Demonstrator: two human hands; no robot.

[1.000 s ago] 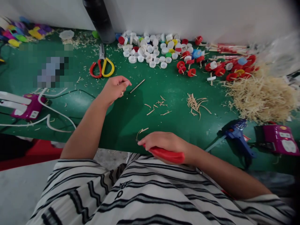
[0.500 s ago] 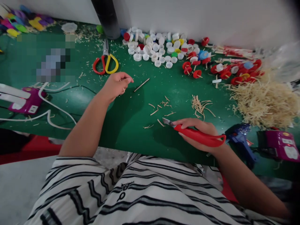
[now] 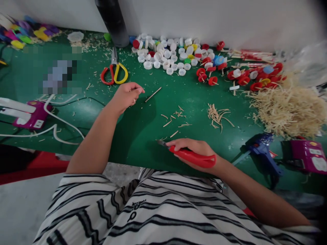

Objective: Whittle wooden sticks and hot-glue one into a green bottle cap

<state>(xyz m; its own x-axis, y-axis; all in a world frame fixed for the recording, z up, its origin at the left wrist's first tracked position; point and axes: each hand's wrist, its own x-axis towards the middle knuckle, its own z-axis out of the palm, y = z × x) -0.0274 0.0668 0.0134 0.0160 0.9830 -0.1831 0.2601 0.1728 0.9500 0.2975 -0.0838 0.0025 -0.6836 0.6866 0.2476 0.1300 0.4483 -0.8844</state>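
1. Over the near edge of the green worktop [image 3: 138,143], the right hand [image 3: 198,145] grasps red-handled cutters [image 3: 192,157], their tip pointing left.
2. Farther back, the left hand [image 3: 125,96] is curled; a small pale stub [image 3: 134,101] shows beneath, whether gripped I cannot tell.
3. Just right of that hand lies a thin rod [image 3: 153,94]; scissors [image 3: 117,72] lie just behind it.
4. Pale slivers [image 3: 167,123] lie scattered beyond the cutters.

Dim light, soft shadows on green table [image 3: 176,92] — pixelated patch [image 3: 57,76] left
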